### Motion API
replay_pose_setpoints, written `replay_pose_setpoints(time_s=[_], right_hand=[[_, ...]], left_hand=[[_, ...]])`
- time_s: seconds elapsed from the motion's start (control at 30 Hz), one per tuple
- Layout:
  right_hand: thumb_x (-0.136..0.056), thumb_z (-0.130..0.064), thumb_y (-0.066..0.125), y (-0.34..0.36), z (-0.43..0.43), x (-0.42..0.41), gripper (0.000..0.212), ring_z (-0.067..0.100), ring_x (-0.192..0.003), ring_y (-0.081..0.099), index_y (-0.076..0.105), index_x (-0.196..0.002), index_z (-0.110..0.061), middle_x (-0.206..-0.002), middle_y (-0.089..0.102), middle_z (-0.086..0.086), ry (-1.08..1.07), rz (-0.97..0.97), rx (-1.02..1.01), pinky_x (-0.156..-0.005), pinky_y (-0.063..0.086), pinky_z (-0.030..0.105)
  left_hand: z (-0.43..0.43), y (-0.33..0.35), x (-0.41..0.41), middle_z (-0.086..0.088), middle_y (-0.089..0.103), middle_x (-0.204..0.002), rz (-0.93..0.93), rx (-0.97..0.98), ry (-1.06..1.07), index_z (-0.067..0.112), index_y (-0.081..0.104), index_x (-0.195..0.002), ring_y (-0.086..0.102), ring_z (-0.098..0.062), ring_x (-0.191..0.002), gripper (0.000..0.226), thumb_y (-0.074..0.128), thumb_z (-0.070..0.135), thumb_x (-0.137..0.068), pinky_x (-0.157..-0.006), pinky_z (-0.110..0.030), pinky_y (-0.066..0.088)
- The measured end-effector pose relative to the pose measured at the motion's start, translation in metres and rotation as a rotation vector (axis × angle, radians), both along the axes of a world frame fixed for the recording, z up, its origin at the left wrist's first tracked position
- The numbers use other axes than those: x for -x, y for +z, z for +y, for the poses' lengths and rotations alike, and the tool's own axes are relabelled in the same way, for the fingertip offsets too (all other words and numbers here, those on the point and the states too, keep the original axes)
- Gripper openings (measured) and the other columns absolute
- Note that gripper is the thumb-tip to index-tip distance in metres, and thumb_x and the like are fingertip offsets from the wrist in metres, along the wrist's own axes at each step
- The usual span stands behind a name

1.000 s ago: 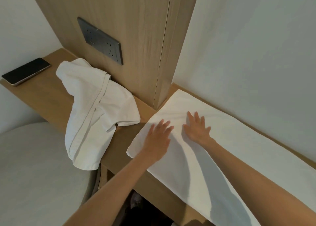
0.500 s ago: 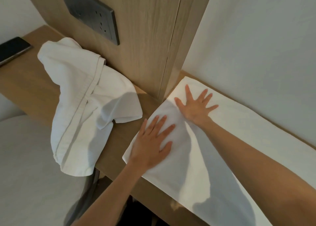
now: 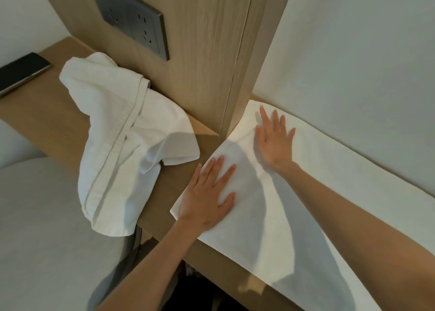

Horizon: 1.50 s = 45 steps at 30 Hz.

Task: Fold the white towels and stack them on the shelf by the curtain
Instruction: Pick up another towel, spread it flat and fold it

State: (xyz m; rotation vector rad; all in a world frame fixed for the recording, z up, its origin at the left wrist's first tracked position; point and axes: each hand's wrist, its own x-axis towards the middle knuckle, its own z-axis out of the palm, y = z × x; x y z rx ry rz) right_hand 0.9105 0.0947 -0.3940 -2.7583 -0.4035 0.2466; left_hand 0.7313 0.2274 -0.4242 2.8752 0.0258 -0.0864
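Towels lie on the wooden tabletop [image 3: 58, 127]: flat towel [image 3: 329, 193] at 4 o'clock under both flat, splayed, empty hands, left hand [image 3: 207, 193], right hand [image 3: 274, 139]; crumpled towel [image 3: 122, 146] at 9 o'clock overhanging the edge.

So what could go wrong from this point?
The crumpled towel hangs over the ledge's front edge and might slide off. The flat towel also overhangs that edge under the left hand, so a push could drag it askew. The right hand is pressing near the wooden column.
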Motion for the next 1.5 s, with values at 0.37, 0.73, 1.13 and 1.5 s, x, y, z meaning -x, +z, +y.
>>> replay_pose_setpoints(time_s=[0.37,0.73,1.13,1.5], right_hand=[[-0.101,-0.044,0.019,-0.019,-0.104,0.121,0.05,0.021,-0.148,-0.005,0.007,-0.149,-0.043,-0.161,0.0,-0.002,-0.168,-0.033,0.188,-0.118,-0.007,0.04],[-0.104,-0.027,0.025,0.005,-0.185,0.162,0.051,0.023,-0.148,-0.006,0.013,-0.153,-0.019,-0.161,0.002,0.006,-0.341,-0.049,0.043,-0.118,-0.01,0.039],[-0.1,-0.046,0.01,-0.017,-0.343,0.196,0.052,0.02,-0.148,-0.01,0.002,-0.151,-0.038,-0.161,-0.004,-0.003,-0.605,0.039,0.155,-0.118,-0.011,0.041],[-0.103,-0.034,0.022,0.003,-0.415,0.137,0.055,0.023,-0.147,-0.012,-0.002,-0.152,-0.027,-0.16,-0.011,0.002,-0.527,-0.019,0.23,-0.114,-0.011,0.054]], left_hand=[[-0.002,-0.003,-0.001,0.007,-0.013,-0.159,-0.017,-0.012,0.02,0.036,-0.012,-0.149,-0.019,-0.01,-0.144,0.062,0.005,0.058,-0.093,-0.117,-0.033,-0.013],[-0.098,0.031,-0.022,-0.001,0.002,-0.16,-0.056,0.092,-0.013,0.023,0.011,-0.152,0.001,-0.021,-0.147,0.054,0.02,0.037,-0.101,-0.116,-0.037,-0.01],[-0.232,0.014,-0.029,0.011,-0.013,-0.158,0.153,-0.035,-0.109,0.048,-0.003,-0.146,-0.019,-0.037,-0.143,0.05,0.015,0.045,-0.1,-0.102,-0.07,-0.014],[-0.351,0.049,-0.062,0.004,-0.005,-0.16,0.016,-0.014,-0.178,0.027,0.001,-0.152,-0.011,-0.026,-0.146,0.053,0.02,0.029,-0.102,-0.109,-0.066,-0.006]])
